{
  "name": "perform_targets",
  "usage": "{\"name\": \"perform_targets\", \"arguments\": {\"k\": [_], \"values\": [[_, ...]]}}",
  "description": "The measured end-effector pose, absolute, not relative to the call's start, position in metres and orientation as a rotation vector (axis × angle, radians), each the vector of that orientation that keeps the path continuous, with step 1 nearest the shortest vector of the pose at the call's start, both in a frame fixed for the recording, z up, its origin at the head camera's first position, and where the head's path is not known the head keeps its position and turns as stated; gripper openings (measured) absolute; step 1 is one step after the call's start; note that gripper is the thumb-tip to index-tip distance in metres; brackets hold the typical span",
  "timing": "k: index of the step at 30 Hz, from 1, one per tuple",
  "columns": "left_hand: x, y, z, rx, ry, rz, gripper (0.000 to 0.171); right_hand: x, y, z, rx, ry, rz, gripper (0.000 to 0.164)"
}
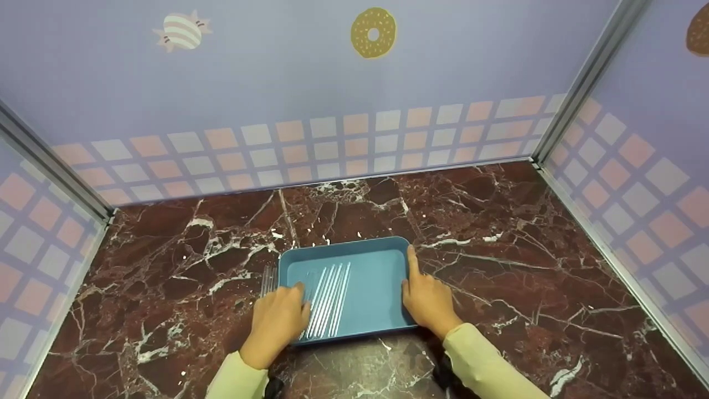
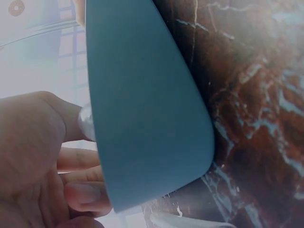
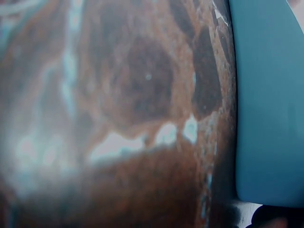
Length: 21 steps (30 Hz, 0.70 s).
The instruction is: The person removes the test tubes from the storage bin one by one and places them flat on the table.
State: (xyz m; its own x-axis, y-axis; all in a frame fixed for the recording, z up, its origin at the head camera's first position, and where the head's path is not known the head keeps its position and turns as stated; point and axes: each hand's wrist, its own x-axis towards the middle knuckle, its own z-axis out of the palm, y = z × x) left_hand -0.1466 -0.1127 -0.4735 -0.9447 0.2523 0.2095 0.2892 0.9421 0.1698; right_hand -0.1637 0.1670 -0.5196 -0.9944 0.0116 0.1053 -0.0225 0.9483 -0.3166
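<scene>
A shallow blue rectangular tray [image 1: 376, 288] sits before me, with several thin clear straw-like tubes [image 1: 332, 302] lying side by side in its left part. My left hand [image 1: 279, 316] grips the left wall, its thumb over the rim and fingers curled close to the corner in the left wrist view. More clear tubes [image 1: 268, 280] show just outside that wall, partly hidden by this hand. On the right wall, my right hand [image 1: 429, 299] holds the tray, index finger stretched along the far corner and thumb at the inner side. The right wrist view shows mostly the tray's outer wall [image 3: 270, 114].
The tray is on a dark red marbled surface [image 1: 498, 266] with white veins. A pale purple panel [image 1: 277, 72] with printed squares closes the back, and similar panels [image 1: 653, 166] stand at both sides, joined by metal corner strips [image 1: 592, 77].
</scene>
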Motion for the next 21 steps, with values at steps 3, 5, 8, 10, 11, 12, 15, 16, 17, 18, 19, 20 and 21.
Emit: {"name": "perform_targets", "arguments": {"k": [3,5,8,10,11,12,15,16,17,18,19,20,21], "values": [[-0.1464,-0.1128,-0.4725,-0.417,-2.901,-0.293,0.021,-0.1637,0.1669,-0.5196,0.007,-2.997,0.488,0.071],[-0.1466,-0.1127,-0.4721,-0.42,-2.896,-0.288,0.019,-0.1636,0.1669,-0.5196,0.007,-2.993,0.484,0.071],[-0.1468,-0.1125,-0.4709,-0.418,-2.898,-0.278,0.016,-0.1633,0.167,-0.52,0.01,-2.978,0.478,0.07],[-0.1468,-0.1125,-0.4702,-0.412,-2.902,-0.273,0.013,-0.1631,0.1669,-0.5201,0.012,-2.968,0.476,0.07],[-0.1467,-0.1126,-0.47,-0.409,-2.903,-0.275,0.012,-0.163,0.1669,-0.5201,0.015,-2.965,0.476,0.07],[-0.1466,-0.1126,-0.4696,-0.407,-2.906,-0.276,0.012,-0.1629,0.1669,-0.5202,0.015,-2.961,0.475,0.07],[-0.1462,-0.1129,-0.4688,-0.41,-2.899,-0.279,0.01,-0.1627,0.1669,-0.5196,0.016,-2.959,0.475,0.07],[-0.1461,-0.1131,-0.4688,-0.413,-2.894,-0.28,0.01,-0.1627,0.1668,-0.5194,0.017,-2.959,0.476,0.07],[-0.1459,-0.1133,-0.4687,-0.417,-2.884,-0.279,0.011,-0.1626,0.1668,-0.5192,0.019,-2.965,0.473,0.07],[-0.1457,-0.1134,-0.4685,-0.422,-2.875,-0.277,0.012,-0.1625,0.1668,-0.5188,0.018,-2.968,0.472,0.07],[-0.1454,-0.1137,-0.4685,-0.426,-2.865,-0.274,0.014,-0.1625,0.1668,-0.5186,0.018,-2.974,0.471,0.07],[-0.1451,-0.1139,-0.4684,-0.43,-2.855,-0.272,0.015,-0.1624,0.1667,-0.5182,0.019,-2.979,0.47,0.07],[-0.1448,-0.114,-0.4682,-0.432,-2.847,-0.273,0.016,-0.1624,0.1667,-0.5179,0.018,-2.985,0.47,0.07]]}}
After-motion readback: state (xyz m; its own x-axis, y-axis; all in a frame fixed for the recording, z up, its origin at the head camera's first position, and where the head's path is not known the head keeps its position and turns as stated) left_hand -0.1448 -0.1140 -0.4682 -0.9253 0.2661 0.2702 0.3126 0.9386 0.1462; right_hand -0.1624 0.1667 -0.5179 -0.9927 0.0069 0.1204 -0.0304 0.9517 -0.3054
